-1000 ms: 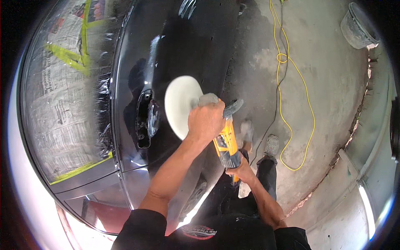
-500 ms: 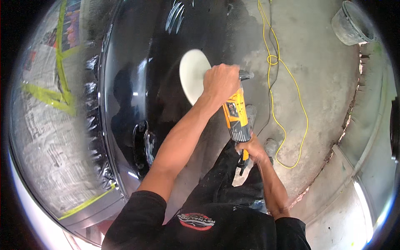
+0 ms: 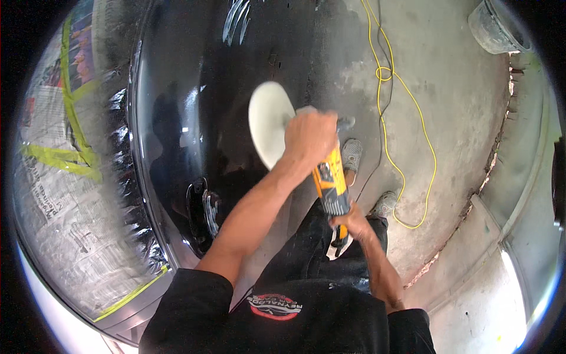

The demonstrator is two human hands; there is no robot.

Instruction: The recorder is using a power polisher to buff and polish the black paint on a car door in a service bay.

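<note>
A yellow and black power polisher (image 3: 331, 180) is held in both my hands, with its round white pad (image 3: 268, 125) against or just off the glossy black car panel (image 3: 227, 106); I cannot tell which. Wrapped over the front of the tool near its side handle is my left hand (image 3: 311, 137). My right hand (image 3: 352, 219) grips the rear of the body. White streaks of compound (image 3: 236, 22) lie on the panel ahead of the pad. Left of my left forearm is the black door handle (image 3: 209, 211).
Newspaper (image 3: 50, 203) and yellow-green masking tape (image 3: 73, 112) cover the car's window at the left. A yellow cord (image 3: 420, 118) and a dark cord (image 3: 386, 106) lie on the concrete floor (image 3: 460, 112). A grey bucket (image 3: 498, 28) stands at the far right by the wall.
The polisher and both my hands have come slightly nearer to me, the pad a little to the left. The car and floor have shifted in the picture, and my shoes show more.
</note>
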